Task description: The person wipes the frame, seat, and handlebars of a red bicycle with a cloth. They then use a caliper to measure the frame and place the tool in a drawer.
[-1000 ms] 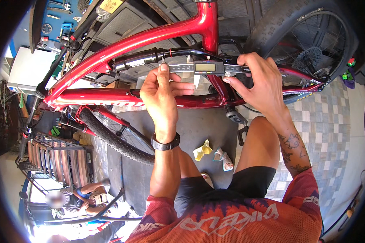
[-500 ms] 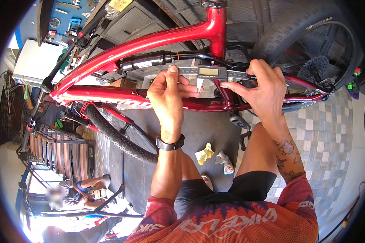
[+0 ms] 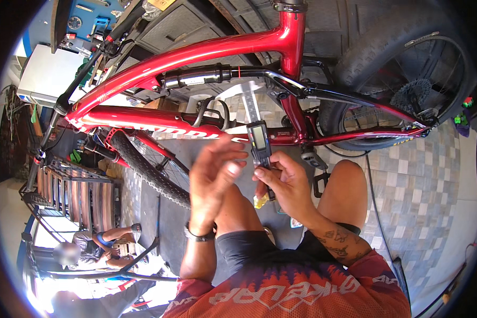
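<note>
A digital caliper [image 3: 259,137] points upward in front of a red bicycle frame [image 3: 169,122], its jaws at the far end and its small display turned toward me. My right hand [image 3: 287,183] is closed on the caliper's near end, thumb on top. Just left of the tool is my left hand [image 3: 214,177], apart from it, with fingers bent but spread; motion blurs them somewhat, and nothing shows in them. Behind the caliper jaws lie the frame's lower tube and a black bottle cage [image 3: 212,114]. The black rear shock [image 3: 196,77] sits beneath the upper tube.
The rear wheel [image 3: 408,90] stands at the right, the front wheel [image 3: 151,172] at lower left. A crank arm [image 3: 311,157] and pedal are by my right knee. Yellow material shows below the caliper. At far lower left, another person [image 3: 103,252] sits.
The caliper has swung from level to upright and come nearer to me. My left hand has let go of it and dropped; my right hand has moved left and down, holding its end.
</note>
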`<state>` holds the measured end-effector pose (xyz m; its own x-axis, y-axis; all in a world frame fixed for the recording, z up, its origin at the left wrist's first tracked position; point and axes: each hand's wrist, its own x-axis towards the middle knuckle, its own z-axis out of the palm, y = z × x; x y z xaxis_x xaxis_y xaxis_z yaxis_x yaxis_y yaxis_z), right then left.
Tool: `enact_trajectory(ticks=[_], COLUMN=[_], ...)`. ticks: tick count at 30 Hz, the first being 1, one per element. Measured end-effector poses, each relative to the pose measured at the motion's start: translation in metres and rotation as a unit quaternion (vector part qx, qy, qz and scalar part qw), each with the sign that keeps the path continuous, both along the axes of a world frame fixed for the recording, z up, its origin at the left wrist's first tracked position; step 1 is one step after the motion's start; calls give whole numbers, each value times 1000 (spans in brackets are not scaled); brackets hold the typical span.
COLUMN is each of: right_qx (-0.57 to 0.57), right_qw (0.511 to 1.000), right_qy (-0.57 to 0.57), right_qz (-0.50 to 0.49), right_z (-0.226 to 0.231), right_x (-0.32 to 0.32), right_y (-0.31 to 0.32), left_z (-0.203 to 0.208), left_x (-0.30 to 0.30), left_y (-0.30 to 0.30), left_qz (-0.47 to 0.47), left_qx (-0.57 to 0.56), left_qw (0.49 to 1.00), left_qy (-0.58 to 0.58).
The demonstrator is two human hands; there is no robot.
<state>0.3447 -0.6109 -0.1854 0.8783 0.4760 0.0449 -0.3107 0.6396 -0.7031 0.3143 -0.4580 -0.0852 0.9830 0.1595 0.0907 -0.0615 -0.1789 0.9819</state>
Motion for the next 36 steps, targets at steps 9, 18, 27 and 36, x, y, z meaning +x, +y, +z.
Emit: enact_trajectory(ticks=[9,18,27,36], right_qx=[-142,-215,-125,-108], right_qw=[944,889,893,853], right_qy=[-217,-306,-281,-309], right_qz=[-206,-264,-329,-407], right_z=[-1,59,90,77], right_x=[20,109,142,150], right_y=[36,-49,-21,-12], left_z=[-41,130,169,142], left_x=[-19,26,102,92], left_y=[-6,116,101,66], left_qz=[42,-32,-136,-138], left_qx=[14,555,687,705], left_qw=[999,819,693,648], left_qy=[25,-142,-171,-251])
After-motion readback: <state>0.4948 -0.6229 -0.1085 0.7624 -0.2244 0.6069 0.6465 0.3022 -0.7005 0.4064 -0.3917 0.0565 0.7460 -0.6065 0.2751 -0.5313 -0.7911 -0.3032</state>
